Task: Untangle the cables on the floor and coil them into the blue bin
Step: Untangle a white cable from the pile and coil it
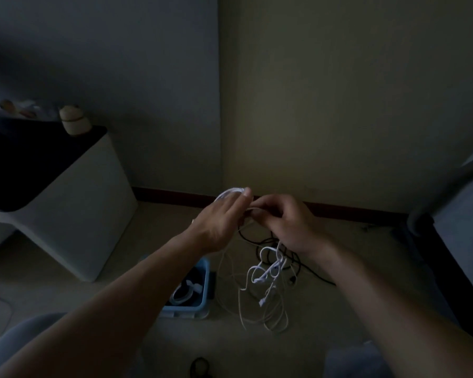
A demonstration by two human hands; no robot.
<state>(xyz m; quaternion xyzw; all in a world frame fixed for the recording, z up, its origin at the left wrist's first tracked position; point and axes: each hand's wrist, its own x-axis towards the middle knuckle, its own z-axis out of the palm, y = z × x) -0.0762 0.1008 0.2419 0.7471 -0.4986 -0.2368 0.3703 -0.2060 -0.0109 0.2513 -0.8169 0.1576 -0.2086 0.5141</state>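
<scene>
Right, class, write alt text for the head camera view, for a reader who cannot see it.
In a dim room, a person's left hand holds a coil of white cable while the right hand pinches its strand. Below, tangled cables lie on the floor beside a blue bin with a coiled cable inside.

White cables [268, 271], black cables [292, 257], light blue bin [202, 293], dark red skirting [175, 194].

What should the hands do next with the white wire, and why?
Probably wind one more loop: the left hand holds a small coil of white cable, the right hand pinches the strand beside it, and the rest hangs down, tangled with black cable on the floor.
</scene>
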